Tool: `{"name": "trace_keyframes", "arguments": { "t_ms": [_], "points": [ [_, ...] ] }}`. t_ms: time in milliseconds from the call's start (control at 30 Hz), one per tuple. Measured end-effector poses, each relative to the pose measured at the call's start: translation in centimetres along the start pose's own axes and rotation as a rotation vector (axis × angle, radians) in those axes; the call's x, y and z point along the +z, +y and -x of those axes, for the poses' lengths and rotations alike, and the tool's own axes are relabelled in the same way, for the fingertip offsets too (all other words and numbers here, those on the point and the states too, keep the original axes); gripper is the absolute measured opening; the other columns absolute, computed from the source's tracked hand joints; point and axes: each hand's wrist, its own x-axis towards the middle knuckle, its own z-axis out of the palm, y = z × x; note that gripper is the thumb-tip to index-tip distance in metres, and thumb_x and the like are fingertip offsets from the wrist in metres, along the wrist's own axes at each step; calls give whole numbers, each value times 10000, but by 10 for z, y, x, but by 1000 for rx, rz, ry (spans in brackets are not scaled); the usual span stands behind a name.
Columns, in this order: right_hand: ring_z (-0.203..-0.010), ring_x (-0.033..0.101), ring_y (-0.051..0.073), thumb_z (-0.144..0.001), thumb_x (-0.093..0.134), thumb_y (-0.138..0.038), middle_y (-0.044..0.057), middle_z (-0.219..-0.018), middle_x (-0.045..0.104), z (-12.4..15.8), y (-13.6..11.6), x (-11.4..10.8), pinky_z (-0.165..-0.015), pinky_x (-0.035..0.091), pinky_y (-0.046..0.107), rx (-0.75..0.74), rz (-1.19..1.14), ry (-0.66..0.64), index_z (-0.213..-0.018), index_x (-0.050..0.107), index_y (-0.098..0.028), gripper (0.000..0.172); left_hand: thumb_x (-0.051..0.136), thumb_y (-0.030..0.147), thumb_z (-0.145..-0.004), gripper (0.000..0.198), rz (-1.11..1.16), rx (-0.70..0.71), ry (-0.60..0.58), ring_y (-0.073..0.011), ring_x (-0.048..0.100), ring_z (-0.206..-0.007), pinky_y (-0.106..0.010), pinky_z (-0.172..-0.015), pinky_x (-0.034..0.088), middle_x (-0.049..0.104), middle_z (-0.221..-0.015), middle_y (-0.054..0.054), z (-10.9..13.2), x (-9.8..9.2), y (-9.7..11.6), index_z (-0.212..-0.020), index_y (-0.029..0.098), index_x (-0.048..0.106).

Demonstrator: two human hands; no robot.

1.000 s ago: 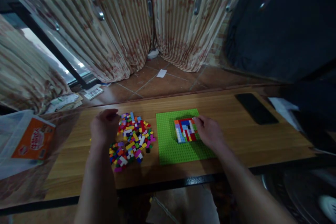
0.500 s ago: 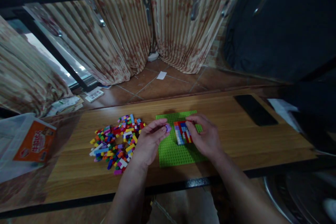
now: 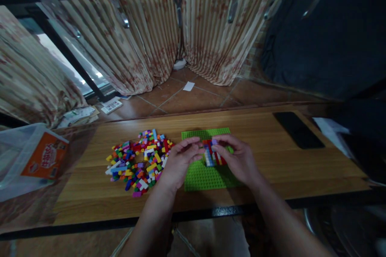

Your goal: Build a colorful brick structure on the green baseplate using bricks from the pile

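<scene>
Both of my hands meet over a green baseplate (image 3: 199, 176) on the wooden table. A small multicoloured brick build (image 3: 211, 157) stands on the plate, partly hidden by my fingers. My right hand (image 3: 238, 160) pinches a small purple brick (image 3: 214, 142) just above the build's far edge. My left hand (image 3: 181, 162) has its fingers curled together at the build's left side; I cannot see whether anything is in them. A heap of loose coloured bricks (image 3: 138, 160) lies left of the plate, beside my left wrist.
A black phone (image 3: 298, 130) lies at the table's (image 3: 271, 184) far right, with white paper (image 3: 330, 128) beyond it. A clear plastic bag with an orange label (image 3: 39, 156) sits at the left end. Striped curtains (image 3: 150, 40) hang behind over a tiled floor.
My left hand left the brick heap carrying a purple brick and moved right to the build. The purple brick now sits at my right fingertips. The view shifted slightly.
</scene>
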Motion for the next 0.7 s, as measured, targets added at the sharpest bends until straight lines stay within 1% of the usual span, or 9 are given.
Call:
{"name": "trace_keyframes", "arguments": {
  "t_ms": [67, 133, 233, 300, 467, 700],
  "points": [
    [-841, 646, 184, -844, 646, -356, 41, -941, 707, -2, 11, -10, -796, 520, 342, 14, 88, 32, -965, 723, -218, 199, 806, 246, -655, 299, -81, 30, 79, -126, 664, -740, -239, -700, 498, 731, -877, -60, -2, -4, 2, -923, 136, 733],
    [-887, 647, 194, -864, 619, -333, 58, -985, 702, -3, 20, -17, -833, 515, 357, -7, 183, -15, -993, 729, -212, 208, 796, 250, -657, 271, -141, 50, 118, -110, 639, -701, -227, -672, 476, 726, -834, -49, -3, -6, 4, -893, 133, 732],
    [-964, 642, 207, -895, 571, -282, 69, -1028, 697, -2, 27, -22, -892, 503, 379, -50, 290, -122, -1030, 728, -216, 218, 790, 260, -652, 279, -200, 26, 89, -110, 622, -685, -231, -662, 461, 719, -801, -38, -2, -7, 6, -894, 133, 730],
    [-979, 639, 211, -901, 553, -255, 64, -1028, 696, 0, 27, -22, -906, 502, 390, -77, 343, -154, -1034, 729, -228, 222, 785, 268, -658, 284, -226, 8, 60, -112, 619, -688, -235, -668, 454, 717, -793, -33, -2, -7, 6, -903, 137, 726],
    [-974, 629, 218, -881, 558, -212, 57, -1014, 680, 1, 27, -20, -905, 508, 405, -138, 430, -160, -1008, 742, -255, 227, 748, 273, -700, 265, -256, 2, 28, -115, 620, -707, -238, -683, 445, 717, -796, -29, -2, -7, 3, -926, 138, 718],
    [-948, 615, 233, -875, 545, -182, 68, -981, 672, 1, 25, -18, -881, 510, 422, -152, 502, -162, -985, 742, -237, 232, 721, 260, -721, 236, -291, -8, 30, -112, 614, -700, -234, -675, 439, 708, -788, -21, -2, -8, 4, -923, 139, 709]
  ]
}}
